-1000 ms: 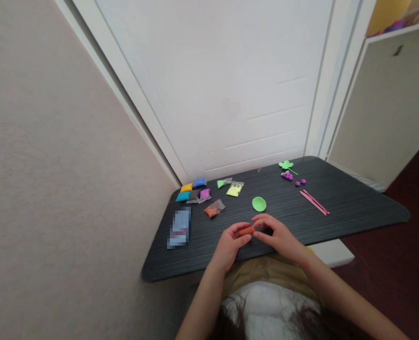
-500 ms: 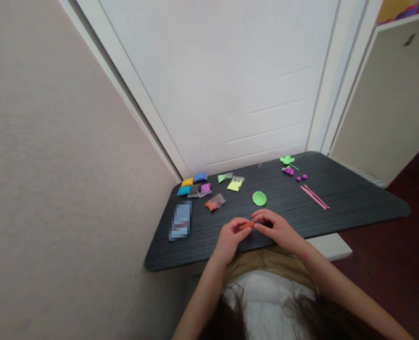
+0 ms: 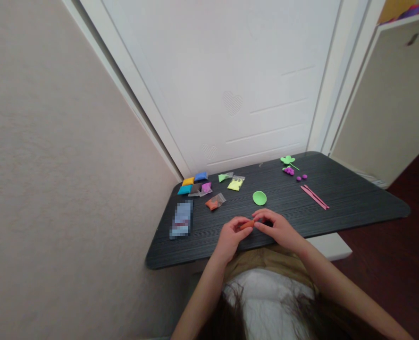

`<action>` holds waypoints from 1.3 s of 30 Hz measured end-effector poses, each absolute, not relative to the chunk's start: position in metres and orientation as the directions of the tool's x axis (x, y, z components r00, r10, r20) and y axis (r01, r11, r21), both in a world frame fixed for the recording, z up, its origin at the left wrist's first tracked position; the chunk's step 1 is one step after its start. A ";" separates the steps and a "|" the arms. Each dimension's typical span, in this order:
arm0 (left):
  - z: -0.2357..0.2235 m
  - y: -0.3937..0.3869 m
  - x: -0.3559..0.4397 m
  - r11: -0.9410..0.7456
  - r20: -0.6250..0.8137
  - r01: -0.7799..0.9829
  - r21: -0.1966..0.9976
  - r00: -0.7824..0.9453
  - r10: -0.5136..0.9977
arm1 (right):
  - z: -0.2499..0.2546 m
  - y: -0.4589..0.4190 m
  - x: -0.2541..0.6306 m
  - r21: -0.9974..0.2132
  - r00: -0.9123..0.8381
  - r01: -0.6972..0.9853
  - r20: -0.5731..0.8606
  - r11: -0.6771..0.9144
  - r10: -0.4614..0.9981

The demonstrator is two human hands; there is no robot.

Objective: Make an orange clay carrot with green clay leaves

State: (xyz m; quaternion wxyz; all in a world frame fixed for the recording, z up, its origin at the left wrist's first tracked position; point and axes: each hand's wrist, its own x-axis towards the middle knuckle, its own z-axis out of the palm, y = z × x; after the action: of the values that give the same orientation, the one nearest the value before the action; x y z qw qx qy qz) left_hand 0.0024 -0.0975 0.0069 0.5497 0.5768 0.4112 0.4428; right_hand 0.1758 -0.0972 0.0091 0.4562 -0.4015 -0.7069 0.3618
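Observation:
Between my two hands, above the near edge of the dark table, is a small elongated piece of orange clay (image 3: 247,225). My left hand (image 3: 233,234) is closed, with thumb and fingers pinching the clay from the left. From the right, my right hand (image 3: 273,226) pinches its tip between thumb and fingertips. Just beyond them lies a flat, light green clay disc (image 3: 259,198). An opened bag of orange clay (image 3: 215,202) rests farther left.
Several bags of coloured clay (image 3: 191,184) lie at the back left, near a blurred phone-like rectangle (image 3: 181,219). Pink modelling tools (image 3: 314,197) lie on the right, with purple clay balls (image 3: 289,171) and a green clay leaf shape (image 3: 288,160) behind. A white door (image 3: 223,71) borders the table (image 3: 280,182).
Both hands keep nearly the same pose around the orange clay. The whole view has shifted very slightly.

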 end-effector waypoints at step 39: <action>0.008 -0.099 0.004 0.025 -0.018 -0.020 0.999 0.294 0.956 | 0.008 -0.097 0.176 -0.815 -0.368 0.262 0.411 0.518 0.834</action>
State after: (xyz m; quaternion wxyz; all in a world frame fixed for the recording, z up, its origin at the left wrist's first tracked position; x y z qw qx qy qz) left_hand 0.0042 -0.0988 0.0083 0.5800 0.5574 0.4198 0.4204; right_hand 0.1759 -0.0970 0.0079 0.4303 -0.3617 -0.7574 0.3322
